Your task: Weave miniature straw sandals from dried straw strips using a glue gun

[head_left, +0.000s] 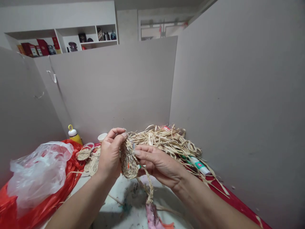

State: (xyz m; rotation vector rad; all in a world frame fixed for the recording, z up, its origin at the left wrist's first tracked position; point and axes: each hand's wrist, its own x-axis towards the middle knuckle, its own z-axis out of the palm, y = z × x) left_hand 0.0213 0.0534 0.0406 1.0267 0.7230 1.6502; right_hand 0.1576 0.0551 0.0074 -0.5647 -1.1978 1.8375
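Note:
An oblong piece of braided straw, shaped like a shoe sole (129, 160), is held up in front of me. My left hand (111, 151) grips its left and upper edge, thumb on the near face. Against its right edge my right hand (154, 160) is closed, thumb and fingers pinching the rim; some of those fingers are hidden. A braided straw cord (150, 186) hangs below the piece and runs down to a pink wrapped bundle (153, 214) at the near edge. A small grey bit shows by the right thumb, too small to name.
A heap of dry straw strips (164, 140) lies behind my right hand, with a white-and-green tube (201, 165) beside it. More woven straw pieces (94, 162), a white cup (102, 137), a yellow bottle (75, 136) and a clear plastic bag (43, 171) are leftward. Grey panels (114, 86) surround the table.

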